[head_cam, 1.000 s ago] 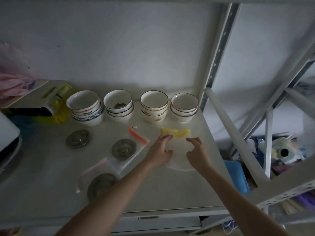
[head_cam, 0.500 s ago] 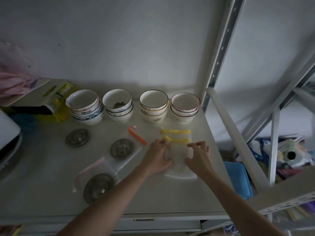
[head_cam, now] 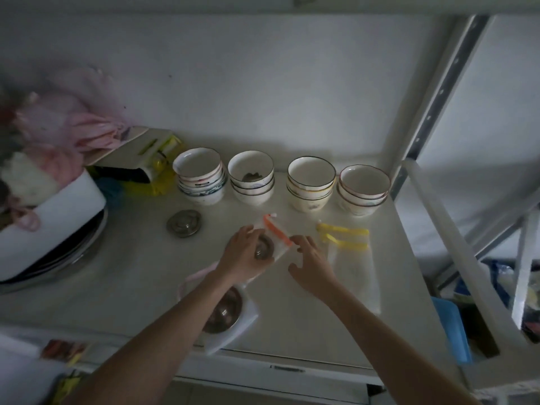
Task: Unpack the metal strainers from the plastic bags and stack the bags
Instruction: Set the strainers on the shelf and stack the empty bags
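Progress check, head view. Two emptied bags with yellow zips [head_cam: 349,252] are lying overlapped on the right of the desk [head_cam: 140,276], apparently the start of the stack. One bare strainer [head_cam: 184,223] is sitting unpacked in front of the bowls [head_cam: 280,182].

The left hand [head_cam: 247,255] is resting over a bagged strainer [head_cam: 264,249], fingers curled down around it through the orange-zip bag [head_cam: 276,233]; whether they are clamping it or only covering it cannot be told. The right hand [head_cam: 311,264] is hovering just beside the orange zip, fingers apart, holding nothing.

A further strainer in a pink-zip bag [head_cam: 225,314] is waiting at the near desk edge, partly under the left forearm.

Judgement: roughly midway. Two bags are still sealed and need emptying, then adding to the yellow pair.
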